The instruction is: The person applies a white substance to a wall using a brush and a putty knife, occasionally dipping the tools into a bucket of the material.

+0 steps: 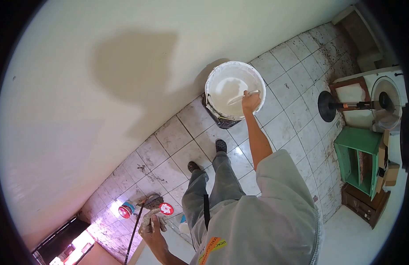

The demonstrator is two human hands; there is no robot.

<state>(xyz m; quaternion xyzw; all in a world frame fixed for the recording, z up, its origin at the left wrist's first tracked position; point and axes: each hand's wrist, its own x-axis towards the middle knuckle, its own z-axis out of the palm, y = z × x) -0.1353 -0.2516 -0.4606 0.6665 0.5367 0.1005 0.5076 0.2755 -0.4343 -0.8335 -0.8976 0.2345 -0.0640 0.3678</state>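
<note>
My right hand (pixel 251 101) reaches over a large white bucket (pixel 209 88) beside the wall. Its fingers are closed on a white-coated stick-like tool (pixel 235 100), whose lower end points into the bucket. White paint-like material (pixel 224 86) lies inside and smears the rim. My left hand (pixel 155 227) is at the lower left, away from the bucket, with curled fingers. A pale, greyish-white smeared thing (pixel 147 219) is at these fingers; its kind I cannot make out.
A dark base (pixel 221 121) is under the bucket. Small cans (pixel 125 210), a red-rimmed lid (pixel 166 208) and a long dark pole (pixel 133 234) are near my left hand. A fan (pixel 383 100) and a green cabinet (pixel 355 141) stand right on the stained tile floor (pixel 275 101).
</note>
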